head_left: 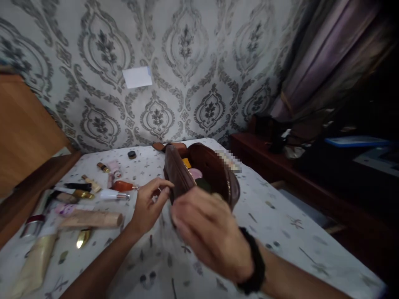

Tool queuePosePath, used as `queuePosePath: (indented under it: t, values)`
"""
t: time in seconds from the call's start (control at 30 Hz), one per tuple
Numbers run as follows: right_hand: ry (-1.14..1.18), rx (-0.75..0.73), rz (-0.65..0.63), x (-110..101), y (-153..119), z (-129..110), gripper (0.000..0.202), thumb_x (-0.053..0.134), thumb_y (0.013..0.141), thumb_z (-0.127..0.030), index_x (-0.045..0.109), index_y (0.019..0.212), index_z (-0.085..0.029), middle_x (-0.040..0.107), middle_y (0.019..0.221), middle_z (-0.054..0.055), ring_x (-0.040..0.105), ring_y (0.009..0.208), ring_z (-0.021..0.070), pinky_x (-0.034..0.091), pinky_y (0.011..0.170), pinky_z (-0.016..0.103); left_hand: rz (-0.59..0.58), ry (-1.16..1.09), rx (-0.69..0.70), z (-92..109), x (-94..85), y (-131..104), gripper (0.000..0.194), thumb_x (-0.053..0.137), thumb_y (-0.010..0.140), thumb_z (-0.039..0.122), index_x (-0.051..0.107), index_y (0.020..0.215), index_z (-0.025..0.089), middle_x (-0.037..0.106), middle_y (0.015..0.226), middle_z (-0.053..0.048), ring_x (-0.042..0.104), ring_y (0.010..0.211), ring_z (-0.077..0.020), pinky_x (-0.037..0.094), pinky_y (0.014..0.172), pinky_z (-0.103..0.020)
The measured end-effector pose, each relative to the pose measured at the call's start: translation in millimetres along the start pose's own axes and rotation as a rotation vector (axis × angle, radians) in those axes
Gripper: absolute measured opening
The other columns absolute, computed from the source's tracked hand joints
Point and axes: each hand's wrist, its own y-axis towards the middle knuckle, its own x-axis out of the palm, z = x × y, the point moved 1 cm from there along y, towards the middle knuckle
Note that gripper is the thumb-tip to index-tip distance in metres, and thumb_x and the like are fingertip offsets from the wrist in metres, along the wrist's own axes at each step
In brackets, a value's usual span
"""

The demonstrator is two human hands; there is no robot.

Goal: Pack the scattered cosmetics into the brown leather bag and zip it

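Observation:
A brown zippered bag (179,170) stands unzipped, its mouth gaping with gold zipper teeth along both edges. Inside it I see a yellow item (186,162), a pink round item (196,173) and something dark green. My left hand (151,205) has thumb and index finger pinched together at the bag's left side. Across the near end of the bag's mouth is my right hand (212,232), blurred, with its fingers curled closed. Whatever it grips is hidden. A black band (254,261) circles my right wrist.
Several cosmetics lie at left, among them a beige tube (93,219), an orange bottle (123,185), a white tube (112,195) and a gold cap (82,238). A small black jar (131,154) sits farther back. Dark red furniture (262,166) borders the patterned cloth's right side.

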Motion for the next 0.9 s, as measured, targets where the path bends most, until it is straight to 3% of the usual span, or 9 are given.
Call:
queuePosePath:
  t: [0.07, 0.2, 0.27, 0.37, 0.43, 0.57, 0.7, 0.9]
  values:
    - [0.164, 0.027, -0.014, 28.0, -9.4, -11.8, 0.021, 0.043, 0.097, -0.017, 0.06, 0.084, -0.018, 0.064, 0.081, 0.005, 0.057, 0.077, 0.0165, 0.046, 0.07, 0.028, 0.053, -0.037, -0.136, -17.7, -8.3, 7.6, 0.02, 0.054, 0.088, 0.03, 0.069, 0.087, 0.017, 0.061, 0.069, -0.001, 0.056, 0.063, -0.0124, 0.043, 0.054, -0.021]
    - [0.478, 0.306, -0.095, 92.1, -15.8, -12.4, 0.015, 0.049, 0.089, -0.015, 0.057, 0.076, -0.019, 0.059, 0.072, 0.001, 0.056, 0.07, 0.0146, 0.044, 0.066, 0.026, 0.144, -0.041, -0.289, -56.0, -30.9, 21.2, 0.024, 0.054, 0.083, 0.036, 0.067, 0.088, 0.016, 0.06, 0.071, -0.001, 0.057, 0.065, -0.0132, 0.043, 0.05, -0.02]
    - [0.64, 0.534, -0.151, 121.5, -13.3, -3.8, 0.011, 0.054, 0.083, -0.016, 0.056, 0.073, -0.019, 0.058, 0.07, 0.0, 0.055, 0.068, 0.014, 0.043, 0.065, 0.025, 0.148, 0.048, -0.371, -75.4, -44.0, 30.1, 0.027, 0.053, 0.081, 0.037, 0.066, 0.093, 0.016, 0.063, 0.079, -0.003, 0.06, 0.072, -0.0154, 0.045, 0.051, -0.02]
    - [1.163, 0.999, -0.394, 157.7, -10.8, 10.0, 0.013, 0.058, 0.081, -0.026, 0.056, 0.071, -0.017, 0.057, 0.064, -0.001, 0.051, 0.054, 0.0107, 0.039, 0.052, 0.022, 0.109, 0.284, -0.473, -104.4, -65.0, 51.6, 0.03, 0.05, 0.081, 0.031, 0.063, 0.104, 0.017, 0.066, 0.094, -0.006, 0.063, 0.083, -0.0178, 0.05, 0.059, -0.024]
    - [1.507, 1.139, -0.396, 171.9, -11.6, 16.4, 0.021, 0.066, 0.076, -0.035, 0.059, 0.074, -0.015, 0.062, 0.065, 0.0, 0.053, 0.053, 0.009, 0.04, 0.054, 0.021, 0.113, 0.388, -0.503, -123.6, -78.9, 70.6, 0.03, 0.053, 0.079, 0.024, 0.061, 0.107, 0.016, 0.066, 0.102, -0.007, 0.063, 0.089, -0.0192, 0.052, 0.068, -0.027]
    - [1.828, 1.098, -0.182, 180.3, -20.0, 22.2, 0.044, 0.083, 0.062, -0.048, 0.062, 0.08, -0.013, 0.067, 0.069, 0.002, 0.059, 0.056, 0.0079, 0.041, 0.057, 0.021, 0.129, 0.598, -0.591, -160.5, -101.2, 104.6, 0.038, 0.059, 0.078, 0.015, 0.058, 0.116, 0.014, 0.063, 0.114, -0.013, 0.061, 0.106, -0.0247, 0.049, 0.086, -0.034]
    - [1.849, 1.075, -0.192, 178.9, -27.1, 19.2, 0.045, 0.087, 0.058, -0.044, 0.064, 0.078, -0.011, 0.068, 0.067, 0.004, 0.06, 0.052, 0.0086, 0.042, 0.053, 0.022, 0.109, 0.753, -0.649, -191.1, -107.0, 122.0, 0.043, 0.06, 0.088, 0.02, 0.052, 0.13, 0.013, 0.058, 0.128, -0.015, 0.057, 0.117, -0.0277, 0.047, 0.096, -0.042]
    - [1.887, 1.088, -0.232, 179.5, -30.4, 18.9, 0.043, 0.085, 0.061, -0.045, 0.064, 0.077, -0.011, 0.069, 0.065, 0.003, 0.06, 0.05, 0.0082, 0.041, 0.051, 0.02, 0.006, 0.889, -0.583, -221.6, -95.0, 140.4, 0.047, 0.06, 0.093, 0.027, 0.049, 0.137, 0.016, 0.051, 0.139, -0.016, 0.052, 0.125, -0.0304, 0.046, 0.101, -0.049]
